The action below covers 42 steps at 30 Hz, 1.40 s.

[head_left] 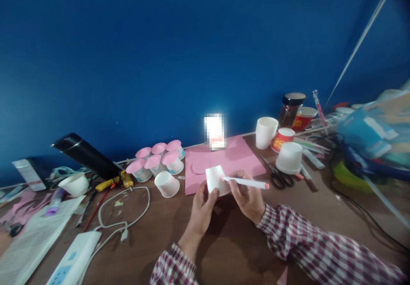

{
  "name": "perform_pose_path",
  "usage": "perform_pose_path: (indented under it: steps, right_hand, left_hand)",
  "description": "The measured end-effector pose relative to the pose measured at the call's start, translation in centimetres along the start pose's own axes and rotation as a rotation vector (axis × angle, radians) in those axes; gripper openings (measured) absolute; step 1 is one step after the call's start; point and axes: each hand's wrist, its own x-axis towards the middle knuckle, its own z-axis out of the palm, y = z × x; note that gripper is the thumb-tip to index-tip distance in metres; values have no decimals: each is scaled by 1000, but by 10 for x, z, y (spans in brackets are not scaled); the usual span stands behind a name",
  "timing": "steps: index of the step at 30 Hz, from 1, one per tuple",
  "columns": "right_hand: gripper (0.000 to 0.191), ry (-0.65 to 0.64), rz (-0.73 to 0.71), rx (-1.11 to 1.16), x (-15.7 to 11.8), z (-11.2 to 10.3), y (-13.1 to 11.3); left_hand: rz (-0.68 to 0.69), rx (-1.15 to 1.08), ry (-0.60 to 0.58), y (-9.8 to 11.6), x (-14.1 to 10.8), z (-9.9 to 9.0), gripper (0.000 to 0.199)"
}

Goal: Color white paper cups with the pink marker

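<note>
At the left edge, a bit of another person's hand [3, 241] is by a black scissor handle [16, 229]. Near it are pink paper scraps [27, 206], one purple tube [56, 200] and white pages [35, 242] with print too small to read. One white bowl [74, 184] sits behind, and one black bottle [88, 154] leans over. A white power strip [75, 257] runs off the bottom edge. A white cord [149, 197] loops beside it.

Then come six cups with pink tops [153, 162], in two rows of three. One plain cup [167, 184] stands in front of them. A big pink sheet [246, 161] reaches back near the blue wall [205, 54].

In the middle, over the sheet's front edge, the left hand [205, 201] pinches a white cup [214, 179] with thumb and fingers. The right hand [248, 197] pinches one white marker [251, 183] with a red end. Its tip is at the cup's side; I can't tell if it touches. Brown table [230, 246] shows between the two arms, so there is room there.

To the right are two more white cups [289, 158], one turned over, and two red cups [283, 139] with yellow marks I can't read. One jar [290, 114] has a black lid. Black scissors [281, 178] lie just in front. A blue bag [368, 135] is far right.
</note>
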Motion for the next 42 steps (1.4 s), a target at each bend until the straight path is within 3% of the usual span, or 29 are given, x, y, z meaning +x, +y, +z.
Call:
perform_pose_path:
  steps: [35,42]
  right_hand:
    - [7,-36,16,-9,-2,1,4]
    - [9,6,23,33,-1,1,2]
  left_hand:
    - [29,39,9,-5,1,-1,42]
    - [19,6,24,-5,1,-1,43]
